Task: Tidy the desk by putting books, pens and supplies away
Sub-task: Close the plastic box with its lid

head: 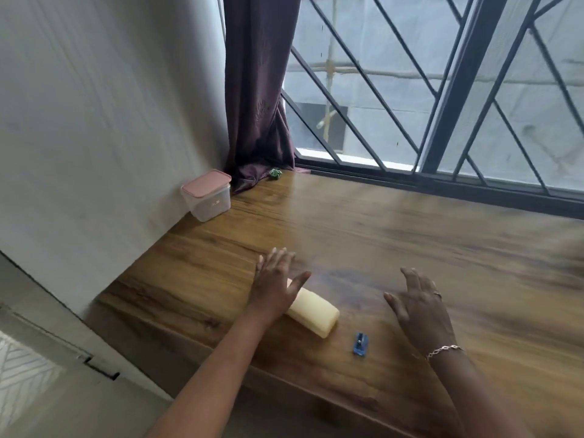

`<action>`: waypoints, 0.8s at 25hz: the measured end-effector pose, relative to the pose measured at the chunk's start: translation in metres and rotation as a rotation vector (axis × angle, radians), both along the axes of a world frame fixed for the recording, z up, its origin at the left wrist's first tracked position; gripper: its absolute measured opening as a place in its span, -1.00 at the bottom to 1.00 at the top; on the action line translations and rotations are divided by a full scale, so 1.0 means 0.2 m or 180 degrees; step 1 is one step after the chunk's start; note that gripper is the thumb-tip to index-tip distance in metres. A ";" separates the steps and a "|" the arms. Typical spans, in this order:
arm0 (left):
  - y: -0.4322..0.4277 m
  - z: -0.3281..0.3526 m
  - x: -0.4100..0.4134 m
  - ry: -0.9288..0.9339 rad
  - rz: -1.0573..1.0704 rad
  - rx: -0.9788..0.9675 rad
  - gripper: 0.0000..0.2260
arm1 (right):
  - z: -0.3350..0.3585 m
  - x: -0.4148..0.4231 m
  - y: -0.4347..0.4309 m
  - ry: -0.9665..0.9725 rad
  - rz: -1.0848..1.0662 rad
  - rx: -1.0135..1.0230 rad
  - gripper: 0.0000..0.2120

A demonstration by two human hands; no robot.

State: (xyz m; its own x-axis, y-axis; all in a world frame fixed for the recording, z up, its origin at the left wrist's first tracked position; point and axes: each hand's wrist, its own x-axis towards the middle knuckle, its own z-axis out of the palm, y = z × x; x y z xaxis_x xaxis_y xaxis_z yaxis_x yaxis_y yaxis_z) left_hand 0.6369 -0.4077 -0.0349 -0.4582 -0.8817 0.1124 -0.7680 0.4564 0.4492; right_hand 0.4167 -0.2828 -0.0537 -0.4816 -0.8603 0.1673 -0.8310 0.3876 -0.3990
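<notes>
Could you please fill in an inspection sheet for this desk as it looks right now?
Surface: wooden desk, mostly bare.
Job's things: blue sharpener near front edge; pale yellow pouch partly under left hand.
Clutter: pink-lidded container in corner, lid on; small green item by curtain.
Grips: left hand open over pouch; right hand open, holding nothing.
Cables: nothing seen.
Surroundings: barred window, wall.

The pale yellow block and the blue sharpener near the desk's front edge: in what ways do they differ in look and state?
The pale yellow block is long, rounded and clearly bigger; the blue sharpener is small and flat-sided. The block is plain; the sharpener shows a metal blade on top. The block's far end is hidden under the open left hand, while the sharpener lies apart from both hands, in full view. Both rest on the wooden desk.
</notes>
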 end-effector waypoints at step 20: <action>-0.99 0.17 0.44 0.0747 0.1374 -0.0793 -0.20 | 0.05 0.23 0.01 0.0425 -0.0261 0.0055 -0.40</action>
State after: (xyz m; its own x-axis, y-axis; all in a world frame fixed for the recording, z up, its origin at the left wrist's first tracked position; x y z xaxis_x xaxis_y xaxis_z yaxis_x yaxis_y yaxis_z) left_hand 0.7251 -0.6048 -0.0007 0.0018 -0.9176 0.3975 -0.8013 0.2365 0.5496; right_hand 0.4629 -0.2811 -0.0437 -0.5247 -0.8223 0.2202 -0.8416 0.4621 -0.2797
